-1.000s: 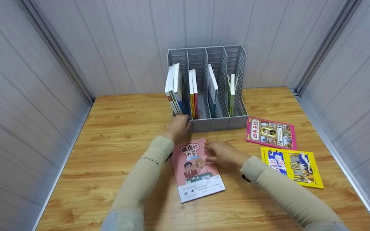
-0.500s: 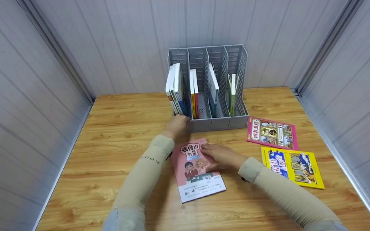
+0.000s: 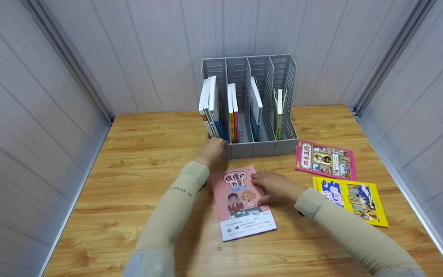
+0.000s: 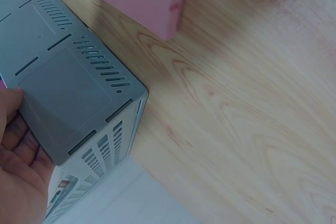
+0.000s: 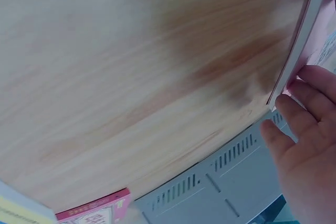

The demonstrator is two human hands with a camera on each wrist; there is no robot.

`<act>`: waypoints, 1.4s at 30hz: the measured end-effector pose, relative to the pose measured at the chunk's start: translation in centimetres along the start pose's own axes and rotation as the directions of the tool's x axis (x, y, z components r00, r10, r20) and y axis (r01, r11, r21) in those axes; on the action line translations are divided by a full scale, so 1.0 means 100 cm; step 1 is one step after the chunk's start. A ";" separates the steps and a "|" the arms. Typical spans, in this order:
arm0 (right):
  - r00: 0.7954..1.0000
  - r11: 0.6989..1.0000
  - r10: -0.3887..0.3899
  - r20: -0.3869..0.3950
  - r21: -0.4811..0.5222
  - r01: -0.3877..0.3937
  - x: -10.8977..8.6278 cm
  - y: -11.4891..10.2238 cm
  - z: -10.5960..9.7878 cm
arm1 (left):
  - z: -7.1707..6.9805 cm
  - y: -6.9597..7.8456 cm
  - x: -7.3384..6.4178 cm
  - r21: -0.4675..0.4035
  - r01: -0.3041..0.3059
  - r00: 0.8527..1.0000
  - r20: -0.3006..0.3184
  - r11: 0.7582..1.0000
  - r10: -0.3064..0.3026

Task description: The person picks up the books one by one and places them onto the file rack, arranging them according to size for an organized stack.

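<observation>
My left hand [image 3: 211, 151] grips the lower front left corner of a grey desktop file organizer [image 3: 263, 149]. In the left wrist view its thumb lies on the front panel and its fingers curl over the rim. A pink book [image 3: 240, 202] with a white lower band lies flat on the table in front of the organizer. My right hand [image 3: 278, 187] rests on this book's right side, its fingers fairly straight on the cover. In the right wrist view the fingertips [image 5: 307, 72] touch the cover near the book's edge.
Books stand in the organizer's compartments, with white-edged books [image 3: 209, 104] leaning in the leftmost. To the right lie a magenta-bordered book [image 3: 325, 159] and a yellow book [image 3: 363, 202], flat on the wooden table [image 3: 129, 184]. Panel walls enclose the back and sides.
My right hand has come down onto the pink book's cover, and the book has slid a little to the right with it. My left hand stays on the organizer.
</observation>
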State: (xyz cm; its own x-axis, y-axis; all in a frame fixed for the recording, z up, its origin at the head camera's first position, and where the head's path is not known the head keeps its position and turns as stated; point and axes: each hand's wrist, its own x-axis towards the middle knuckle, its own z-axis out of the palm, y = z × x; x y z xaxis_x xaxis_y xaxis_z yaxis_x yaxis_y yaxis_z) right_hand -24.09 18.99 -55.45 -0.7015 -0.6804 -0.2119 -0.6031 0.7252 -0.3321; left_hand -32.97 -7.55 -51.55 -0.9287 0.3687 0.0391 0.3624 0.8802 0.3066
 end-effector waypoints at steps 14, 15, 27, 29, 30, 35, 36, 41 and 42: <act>0.983 0.956 0.180 -0.039 0.244 -0.165 0.029 0.003 -0.012 | -0.003 0.004 0.002 -0.047 0.064 0.997 0.036 0.997 -0.062; 0.980 0.949 0.196 -0.030 0.259 -0.182 0.032 0.003 -0.012 | -0.003 0.004 0.002 -0.052 0.069 0.997 0.043 0.996 -0.067; 0.985 0.973 0.170 0.009 0.158 -0.169 0.049 0.006 -0.018 | -0.003 0.005 0.002 0.010 -0.010 1.000 0.029 1.000 0.010; 0.984 0.976 0.176 0.019 0.125 -0.177 0.050 0.006 -0.020 | -0.003 0.006 0.002 0.018 -0.011 1.000 0.026 1.000 0.010; 0.984 0.978 0.177 0.024 0.112 -0.178 0.051 0.006 -0.020 | -0.003 0.006 0.002 0.019 -0.010 1.000 0.023 1.000 0.010; 0.978 0.974 0.205 0.050 0.093 -0.208 0.050 0.007 -0.022 | -0.004 0.006 0.000 -0.032 0.013 1.000 0.019 0.999 -0.012; 0.976 0.972 0.212 0.051 0.094 -0.216 0.049 0.007 -0.022 | -0.005 0.006 0.000 -0.045 0.019 1.000 0.022 0.999 -0.018; 0.975 0.968 0.220 0.036 0.119 -0.222 0.048 0.007 -0.026 | -0.004 0.002 0.001 -0.059 0.010 1.000 0.026 0.998 -0.008; 0.977 0.968 0.211 0.029 0.132 -0.213 0.048 0.007 -0.028 | -0.004 0.001 0.001 -0.059 0.003 1.000 0.024 0.998 -0.002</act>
State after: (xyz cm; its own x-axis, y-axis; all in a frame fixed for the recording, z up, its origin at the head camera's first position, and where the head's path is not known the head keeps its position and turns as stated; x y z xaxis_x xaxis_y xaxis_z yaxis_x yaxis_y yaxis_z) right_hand -28.92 16.55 -54.17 -0.8017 -0.5150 -0.3034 -0.3846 0.8330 -0.3976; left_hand -33.07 -7.53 -51.10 -0.9272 0.3742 0.0154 0.3540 0.8623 0.3621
